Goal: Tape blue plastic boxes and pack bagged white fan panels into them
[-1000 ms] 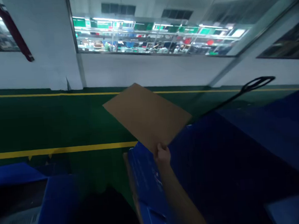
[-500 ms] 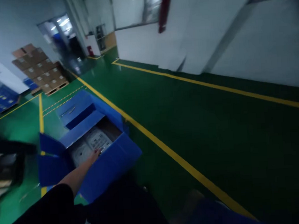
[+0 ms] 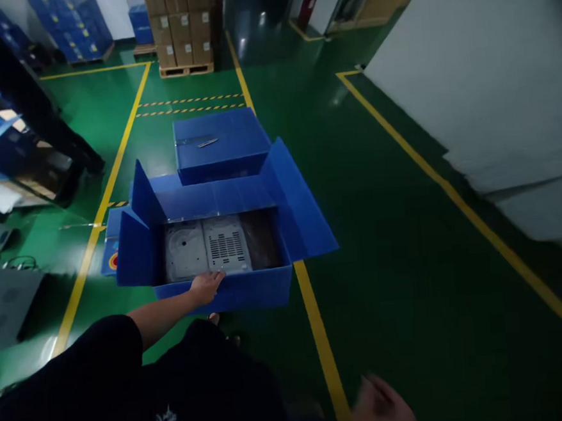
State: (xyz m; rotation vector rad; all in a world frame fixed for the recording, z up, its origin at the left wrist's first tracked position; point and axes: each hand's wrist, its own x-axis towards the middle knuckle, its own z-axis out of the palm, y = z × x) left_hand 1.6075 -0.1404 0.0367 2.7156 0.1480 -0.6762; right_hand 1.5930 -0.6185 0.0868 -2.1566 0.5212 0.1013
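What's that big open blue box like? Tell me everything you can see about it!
The open blue box looks made of stiff, smooth board. Its top is open, with flaps spread at the back and sides. Inside are a pale piece with a round shape, another with dark slots, and something brown on the right. The left hand touches its near edge. It sits level in front of a closed blue box; what's underneath is hidden.
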